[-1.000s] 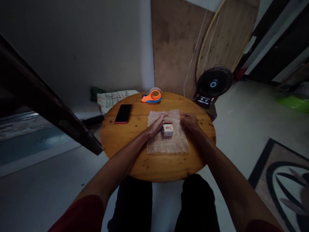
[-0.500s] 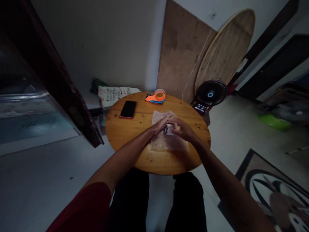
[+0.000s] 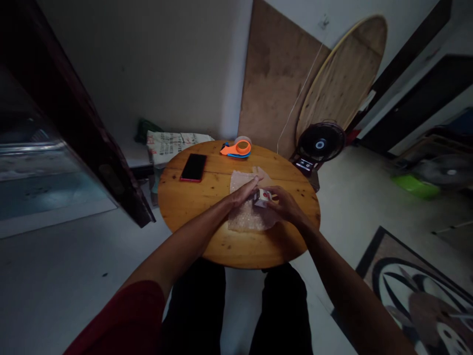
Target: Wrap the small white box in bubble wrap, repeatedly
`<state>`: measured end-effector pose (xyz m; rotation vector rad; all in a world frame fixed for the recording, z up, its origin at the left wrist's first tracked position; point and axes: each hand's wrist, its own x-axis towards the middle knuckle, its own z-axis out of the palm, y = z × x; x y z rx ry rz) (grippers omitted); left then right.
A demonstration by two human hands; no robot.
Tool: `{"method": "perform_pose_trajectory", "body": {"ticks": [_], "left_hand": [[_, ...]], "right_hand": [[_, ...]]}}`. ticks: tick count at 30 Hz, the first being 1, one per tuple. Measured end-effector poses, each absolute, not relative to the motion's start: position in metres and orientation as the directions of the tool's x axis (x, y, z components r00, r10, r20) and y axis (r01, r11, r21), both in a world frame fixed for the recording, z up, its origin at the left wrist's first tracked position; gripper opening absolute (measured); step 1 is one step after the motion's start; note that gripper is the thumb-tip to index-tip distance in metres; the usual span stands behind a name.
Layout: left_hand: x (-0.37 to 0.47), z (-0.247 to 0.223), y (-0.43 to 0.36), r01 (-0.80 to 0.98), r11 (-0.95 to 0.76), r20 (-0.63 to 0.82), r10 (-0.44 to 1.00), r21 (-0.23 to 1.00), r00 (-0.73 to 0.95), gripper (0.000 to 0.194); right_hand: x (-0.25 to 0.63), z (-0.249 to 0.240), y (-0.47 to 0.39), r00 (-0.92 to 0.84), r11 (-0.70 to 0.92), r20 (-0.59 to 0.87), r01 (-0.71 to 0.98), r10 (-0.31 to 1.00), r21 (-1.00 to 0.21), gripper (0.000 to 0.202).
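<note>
Wrap (image 3: 244, 220) lies on the table (image 3: 225, 250), under the box (image 3: 263, 197); the right hand (image 3: 287, 203), at the wrap's edge 1 second ago, now clamps fingers and thumb on the box, making that its work. The left hand (image 3: 244, 192) is beside it, whether gripping I cannot tell; beyond are 1 phone (image 3: 193, 167) and 1 tape dispenser (image 3: 232, 150).

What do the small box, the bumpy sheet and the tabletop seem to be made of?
Small box: probably thin card, pale with red print; flat faces and straight edges suggest it.
Bumpy sheet: looks like translucent plastic bubble wrap, faintly shiny, from its pebbled texture.
Tabletop: apparently wood, perhaps varnished, given its dark knots, seam and warm sheen.
</note>
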<state>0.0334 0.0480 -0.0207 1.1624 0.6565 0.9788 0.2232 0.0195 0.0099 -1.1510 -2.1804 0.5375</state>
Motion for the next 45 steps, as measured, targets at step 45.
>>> {"method": "perform_pose_trajectory", "body": {"ticks": [45], "left_hand": [[0.024,-0.023,0.02,0.441,-0.822,0.316,0.552,0.359,0.771,0.062]], "right_hand": [[0.275,-0.011,0.044,-0.144,0.357,0.422,0.798,0.895,-0.486,0.037]]}}
